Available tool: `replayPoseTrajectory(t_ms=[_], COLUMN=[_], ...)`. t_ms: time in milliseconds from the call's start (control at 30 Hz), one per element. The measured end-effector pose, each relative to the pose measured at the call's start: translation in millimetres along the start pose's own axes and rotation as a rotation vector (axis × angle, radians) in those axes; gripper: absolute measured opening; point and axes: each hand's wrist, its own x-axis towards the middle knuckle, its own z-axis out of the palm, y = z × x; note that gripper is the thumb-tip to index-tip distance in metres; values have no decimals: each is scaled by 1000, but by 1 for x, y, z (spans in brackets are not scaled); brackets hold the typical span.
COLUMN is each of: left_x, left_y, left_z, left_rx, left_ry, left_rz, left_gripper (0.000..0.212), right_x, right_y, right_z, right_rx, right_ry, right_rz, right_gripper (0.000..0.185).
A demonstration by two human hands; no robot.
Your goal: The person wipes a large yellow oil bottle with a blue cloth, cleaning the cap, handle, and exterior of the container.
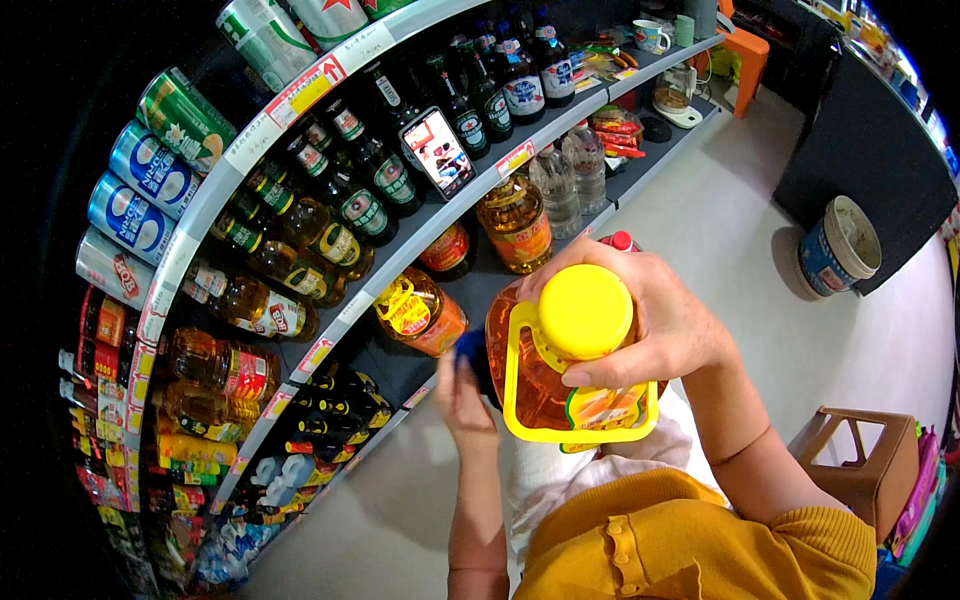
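Observation:
My right hand (667, 322) is wrapped around the neck of a large cooking-oil bottle (525, 397), just below its yellow cap (586, 311). Amber oil shows through the clear plastic, and a yellow carrying handle (517, 367) frames the near side. At the bottle's left side, my left hand (463, 409) holds a dark blue cloth (477, 360), blurred and partly hidden by the bottle. Another oil bottle (424, 311) with a yellow handle stands on the lower shelf, left of the cloth. Behind my right hand a red cap (621, 241) peeks out.
Beer bottles (390, 172) fill the shelf above, where a phone (439, 154) leans against them. Further oil bottles (517, 225) and clear bottles (559, 187) line the lower shelf (487, 296). A brown stool (862, 465) and a bucket (836, 247) stand on the floor at right.

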Motion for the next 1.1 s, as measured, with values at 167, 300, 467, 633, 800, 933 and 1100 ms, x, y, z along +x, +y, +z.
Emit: replayPoseTrajectory(t_ms=[167, 300, 467, 633, 800, 933, 1100], left_x=[27, 51, 46, 46, 44, 37, 31], left_y=[99, 133, 104, 88, 70, 38, 12], left_z=[39, 68, 61, 49, 45, 50, 48], left_rx=[-591, 189, 25, 181, -117, -585, -841], left_ry=[1, -586, -537, -487, -409, -387, -405], left_rz=[243, 432, 238, 212, 53, -430, -703], left_gripper=[44, 77, 75, 59, 53, 53, 52], right_x=[2, -8, -3, -1, -2, -3, -2], right_y=[-5, -1, -6, 0, 1, 1, 0], right_z=[1, -3, -3, -1, 0, -1, 0], right_rx=[35, -12, -30, -13, 23, 59, 54], right_ry=[6, -10, -6, 13, 17, 27, -7], right_rz=[-21, 82, 35, -43, -19, -26, 3], right_gripper=[49, 48, 47, 48, 48, 48, 48])
